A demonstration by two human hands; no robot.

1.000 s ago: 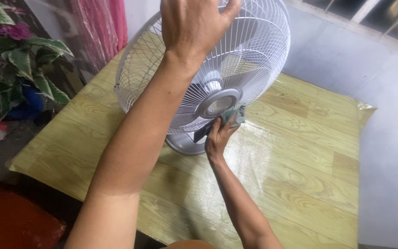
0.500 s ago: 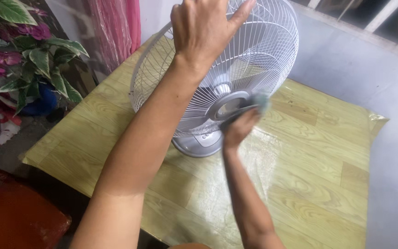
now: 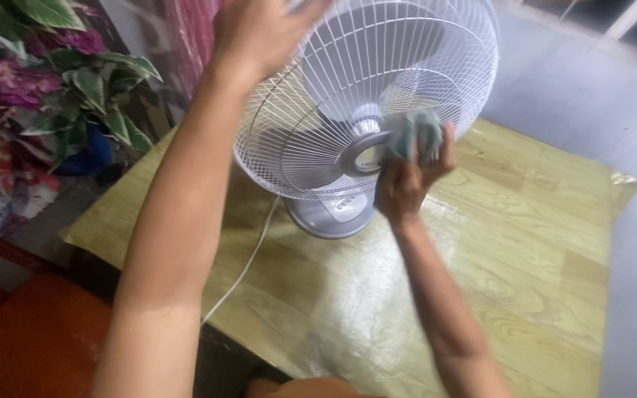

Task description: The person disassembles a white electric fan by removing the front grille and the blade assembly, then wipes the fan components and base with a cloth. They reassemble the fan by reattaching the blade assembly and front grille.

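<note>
A white table fan (image 3: 318,147) with a round wire guard and grey base stands on a wood-patterned table (image 3: 525,243). My left hand (image 3: 259,33) rests on the top left rim of the guard, gripping it. My right hand (image 3: 411,173) holds a crumpled grey-green cloth (image 3: 418,136) pressed against the guard just right of the fan's grey centre cap (image 3: 363,151). The fan's white cord (image 3: 248,254) trails off the table's near edge.
Leafy plants with pink flowers (image 3: 46,96) stand at the left beyond the table. A reddish-orange seat (image 3: 23,346) sits at the lower left. A pale grey wall (image 3: 599,96) runs behind the table on the right. A pink curtain (image 3: 186,44) hangs behind the fan.
My right hand has risen with the cloth from below the centre cap to its right side. The view has shifted, so the fan appears further right. My left hand stays on the guard's top.
</note>
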